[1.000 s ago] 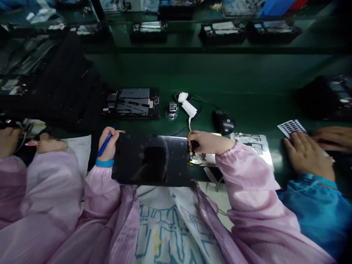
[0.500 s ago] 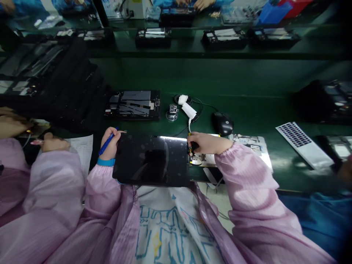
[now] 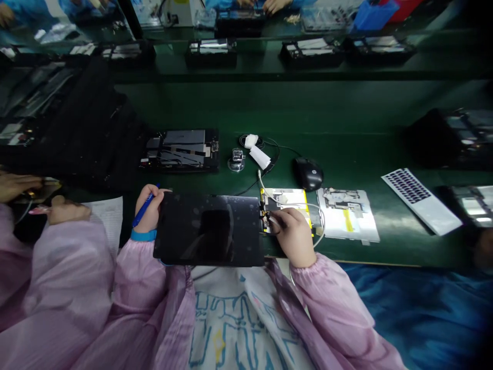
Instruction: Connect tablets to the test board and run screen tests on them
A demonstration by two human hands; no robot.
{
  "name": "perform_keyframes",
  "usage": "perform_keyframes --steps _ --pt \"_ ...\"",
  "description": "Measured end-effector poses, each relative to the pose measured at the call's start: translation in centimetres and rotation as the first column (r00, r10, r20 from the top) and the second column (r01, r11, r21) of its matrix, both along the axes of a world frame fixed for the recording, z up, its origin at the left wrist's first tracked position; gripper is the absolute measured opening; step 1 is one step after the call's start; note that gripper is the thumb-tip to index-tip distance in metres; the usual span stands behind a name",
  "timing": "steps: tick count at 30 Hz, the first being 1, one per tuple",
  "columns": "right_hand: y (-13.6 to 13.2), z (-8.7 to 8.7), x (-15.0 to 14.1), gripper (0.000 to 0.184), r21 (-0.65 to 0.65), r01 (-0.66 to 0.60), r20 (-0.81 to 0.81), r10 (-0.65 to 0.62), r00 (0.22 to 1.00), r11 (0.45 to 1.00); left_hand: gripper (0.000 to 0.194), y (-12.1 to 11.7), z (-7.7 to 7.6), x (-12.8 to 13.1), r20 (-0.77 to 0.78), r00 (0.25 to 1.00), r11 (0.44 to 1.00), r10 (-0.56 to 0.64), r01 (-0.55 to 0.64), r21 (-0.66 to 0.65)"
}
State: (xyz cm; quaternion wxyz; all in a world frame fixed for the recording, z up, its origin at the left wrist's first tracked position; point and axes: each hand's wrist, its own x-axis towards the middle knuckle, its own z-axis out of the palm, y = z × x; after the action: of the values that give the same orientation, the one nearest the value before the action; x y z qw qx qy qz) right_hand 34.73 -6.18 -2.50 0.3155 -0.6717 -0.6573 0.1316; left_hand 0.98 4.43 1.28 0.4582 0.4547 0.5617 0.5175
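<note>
A tablet screen, black and glossy with spots on it, is tilted up in front of my body. My left hand grips its left edge, with a blue pen also tucked in the fingers. My right hand is at the screen's right edge, fingers pinched over a small circuit board. What they pinch is too small and dark to make out. Behind that hand lies a white battery pack with yellow edges. A white cable loops over it and around the hand.
Right of my hand lies a silver panel with a board, then a keyboard sticker sheet. A black mouse, a small clear-based gadget and an opened tablet sit behind. Dark stacked trays and a co-worker's hands are left.
My right hand has shifted down and turned, uncovering the battery pack and the silver panel. The white cable now loops out to the right. My left hand keeps its hold on the screen.
</note>
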Motion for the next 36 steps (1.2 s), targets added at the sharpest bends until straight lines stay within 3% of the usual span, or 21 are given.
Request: perform_keyframes --steps 13,19,29,36 --pt "1.4 0.8 -1.1 0.021 -0.098 0.007 0.114 0.005 0.993 0.995 0.029 0.0 -0.2 -0.2 -0.007 1.000 1.000 0.001 -0.001 0.023" --pt "1.2 0.4 -1.5 0.025 -0.055 0.066 0.033 -0.064 0.997 0.996 0.031 -0.3 -0.4 -0.5 -0.067 0.995 0.996 -0.071 0.074 0.049" --pt "0.8 0.6 -2.4 0.022 -0.029 0.115 0.039 -0.114 0.993 0.993 0.031 -0.7 0.6 -0.1 -0.191 0.981 0.994 -0.047 0.065 0.089" --pt "1.0 -0.2 -2.5 0.022 -0.001 0.179 0.013 -0.179 0.984 0.984 0.031 -1.2 -0.4 -1.1 -0.149 0.984 0.990 -0.100 0.113 0.082"
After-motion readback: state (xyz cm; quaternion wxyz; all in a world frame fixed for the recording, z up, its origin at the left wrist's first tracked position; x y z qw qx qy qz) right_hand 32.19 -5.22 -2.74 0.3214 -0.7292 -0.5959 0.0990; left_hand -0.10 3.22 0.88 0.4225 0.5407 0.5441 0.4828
